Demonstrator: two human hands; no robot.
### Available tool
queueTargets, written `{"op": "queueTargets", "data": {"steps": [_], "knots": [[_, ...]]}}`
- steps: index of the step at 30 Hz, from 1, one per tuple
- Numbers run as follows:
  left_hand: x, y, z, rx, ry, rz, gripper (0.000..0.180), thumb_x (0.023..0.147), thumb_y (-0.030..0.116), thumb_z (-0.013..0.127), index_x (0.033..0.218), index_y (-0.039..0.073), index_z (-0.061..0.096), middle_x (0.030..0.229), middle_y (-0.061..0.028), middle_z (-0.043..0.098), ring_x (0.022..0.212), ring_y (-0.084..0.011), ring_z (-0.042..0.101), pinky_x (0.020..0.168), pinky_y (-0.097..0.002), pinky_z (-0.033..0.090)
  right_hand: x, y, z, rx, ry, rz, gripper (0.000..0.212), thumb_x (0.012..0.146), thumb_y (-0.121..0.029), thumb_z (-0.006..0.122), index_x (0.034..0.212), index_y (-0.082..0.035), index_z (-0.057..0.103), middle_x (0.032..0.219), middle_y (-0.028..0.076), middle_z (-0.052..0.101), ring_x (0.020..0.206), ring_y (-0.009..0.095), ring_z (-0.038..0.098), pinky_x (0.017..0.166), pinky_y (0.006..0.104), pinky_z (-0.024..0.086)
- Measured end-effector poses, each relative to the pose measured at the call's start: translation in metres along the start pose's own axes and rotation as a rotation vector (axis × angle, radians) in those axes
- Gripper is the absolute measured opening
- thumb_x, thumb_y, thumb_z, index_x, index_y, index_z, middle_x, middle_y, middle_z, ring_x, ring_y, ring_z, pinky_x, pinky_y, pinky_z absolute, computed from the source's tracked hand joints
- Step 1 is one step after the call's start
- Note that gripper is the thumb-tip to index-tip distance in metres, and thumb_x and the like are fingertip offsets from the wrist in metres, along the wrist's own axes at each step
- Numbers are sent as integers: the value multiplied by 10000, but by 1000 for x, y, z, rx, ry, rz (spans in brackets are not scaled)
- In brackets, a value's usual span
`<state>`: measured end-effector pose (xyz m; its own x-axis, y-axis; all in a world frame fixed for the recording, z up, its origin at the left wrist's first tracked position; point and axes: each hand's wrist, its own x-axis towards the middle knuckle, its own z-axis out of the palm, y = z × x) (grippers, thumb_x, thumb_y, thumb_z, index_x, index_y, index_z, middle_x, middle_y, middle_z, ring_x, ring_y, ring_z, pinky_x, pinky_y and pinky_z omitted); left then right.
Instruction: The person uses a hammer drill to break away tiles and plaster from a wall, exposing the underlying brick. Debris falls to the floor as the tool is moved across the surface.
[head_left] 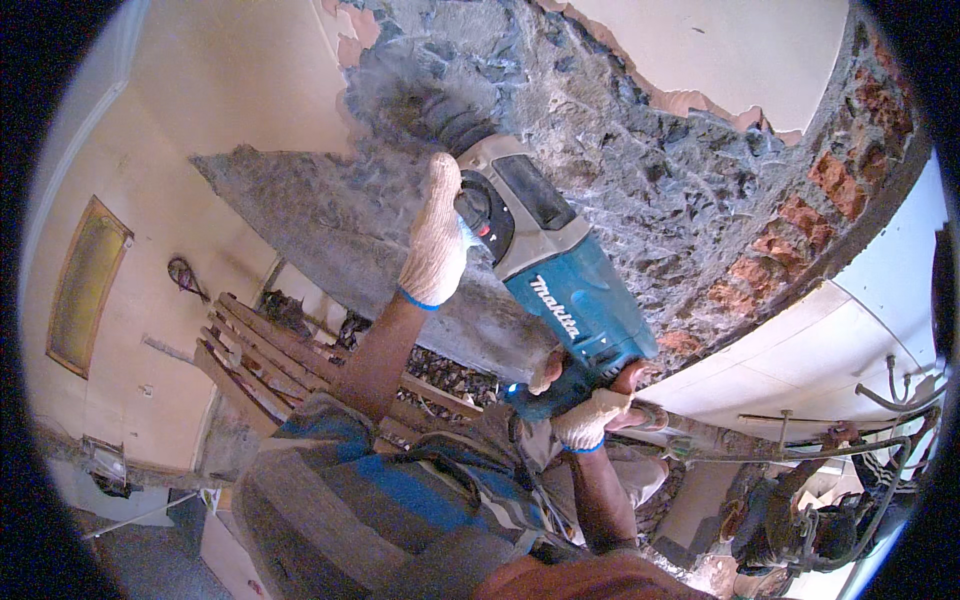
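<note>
You cannot see the tip of the big blue drill [560, 280]; past your left hand [435, 240] it is lost in a blur of grey dust against the wall [640, 150]. Your right hand [590, 415] covers the handle, so its fingers are hard to tell apart. Below that hand, your arm is cut off by the picture's edge.

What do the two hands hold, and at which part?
Both hold the teal demolition hammer: left hand on its side handle, right hand on its rear grip.
</note>
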<state>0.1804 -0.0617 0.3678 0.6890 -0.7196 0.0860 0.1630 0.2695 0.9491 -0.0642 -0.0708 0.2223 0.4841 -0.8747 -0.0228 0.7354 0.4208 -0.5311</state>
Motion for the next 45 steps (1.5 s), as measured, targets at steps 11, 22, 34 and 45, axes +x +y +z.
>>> {"op": "queueTargets", "data": {"steps": [11, 22, 34, 45], "knots": [[2, -3, 3, 44, 25, 175, 631, 1090, 640, 458, 1338, 87, 635, 1134, 13, 642, 975, -91, 595, 833, -285, 521, 2, -1, -2, 86, 47, 57, 1071, 865, -958, 388, 1152, 50, 608, 776, 149, 648, 662, 300, 628, 645, 412, 520], [3, 17, 25, 90, 201, 34, 769, 1030, 729, 497, 1434, 79, 567, 1149, 3, 634, 949, -100, 593, 832, -293, 519, 7, -17, 14, -46, -8, -12, 964, 949, -872, 346, 1215, 19, 600, 771, 148, 648, 628, 288, 609, 615, 412, 516], [-3, 18, 29, 108, 70, 109, 778, 1015, 747, 508, 1410, 82, 590, 1121, -21, 628, 931, -126, 594, 791, -291, 523, 29, -24, -22, 48, -178, 91, 895, 970, -811, 429, 1332, -5, 574, 1050, 140, 658, 874, 307, 638, 807, 431, 530], [-1, 19, 33, 84, 93, 81, 772, 988, 777, 526, 1358, 106, 618, 1079, -8, 613, 916, -122, 589, 797, -296, 524, 29, -44, 8, 42, -367, 128, 908, 979, -835, 391, 1254, 1, 610, 964, 168, 709, 808, 316, 680, 783, 451, 561]]}}
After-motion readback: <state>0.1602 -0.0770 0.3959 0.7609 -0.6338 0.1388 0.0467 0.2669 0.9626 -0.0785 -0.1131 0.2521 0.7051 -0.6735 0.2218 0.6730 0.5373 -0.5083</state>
